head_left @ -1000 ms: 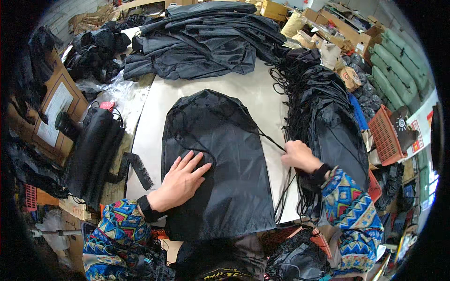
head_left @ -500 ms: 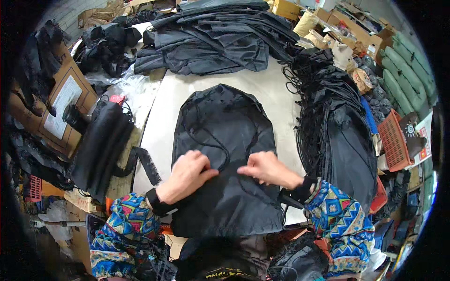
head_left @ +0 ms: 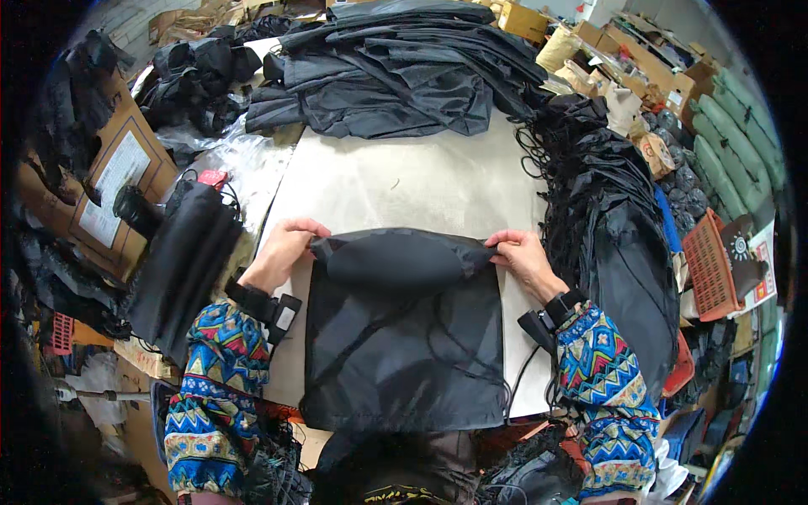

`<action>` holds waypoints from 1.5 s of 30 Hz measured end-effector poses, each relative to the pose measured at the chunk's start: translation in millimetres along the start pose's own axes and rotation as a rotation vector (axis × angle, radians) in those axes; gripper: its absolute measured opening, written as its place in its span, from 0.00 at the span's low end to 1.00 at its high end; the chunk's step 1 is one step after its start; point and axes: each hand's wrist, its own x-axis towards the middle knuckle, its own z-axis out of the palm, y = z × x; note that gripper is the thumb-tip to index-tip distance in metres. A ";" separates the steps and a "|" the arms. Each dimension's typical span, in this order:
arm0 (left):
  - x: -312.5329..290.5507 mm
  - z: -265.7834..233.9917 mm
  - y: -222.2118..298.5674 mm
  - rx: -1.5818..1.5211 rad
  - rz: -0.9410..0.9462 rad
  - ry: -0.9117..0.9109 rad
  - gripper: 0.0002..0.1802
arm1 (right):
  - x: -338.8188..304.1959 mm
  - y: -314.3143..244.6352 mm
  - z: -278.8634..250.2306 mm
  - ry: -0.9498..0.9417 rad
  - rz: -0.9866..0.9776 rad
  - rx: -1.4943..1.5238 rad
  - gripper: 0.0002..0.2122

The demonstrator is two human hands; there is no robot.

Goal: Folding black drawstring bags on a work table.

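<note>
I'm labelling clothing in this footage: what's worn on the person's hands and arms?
The left hand and right hand are ungloved. The sleeves are mainly blue, with zigzags and white, red and yellow touches. Each wrist has a black band with a dark box; the left box bears a whitish patch.

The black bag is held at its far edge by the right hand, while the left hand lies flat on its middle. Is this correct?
No: in the head view, the left hand holds the black bag at its far left corner and does not lie flat. The right hand does hold the far edge.
</note>
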 end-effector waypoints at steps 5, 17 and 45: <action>-30.1 36.5 25.4 0.500 0.628 0.088 0.19 | -1.9 13.4 -14.2 -0.044 -0.332 -0.290 0.10; -107.8 92.9 -7.7 1.065 0.895 -0.555 0.33 | -137.1 -24.5 -47.6 -0.637 -1.284 -1.676 0.23; -137.5 36.8 -13.9 0.209 0.132 -0.024 0.16 | -127.1 -2.3 18.8 -0.052 0.249 0.164 0.11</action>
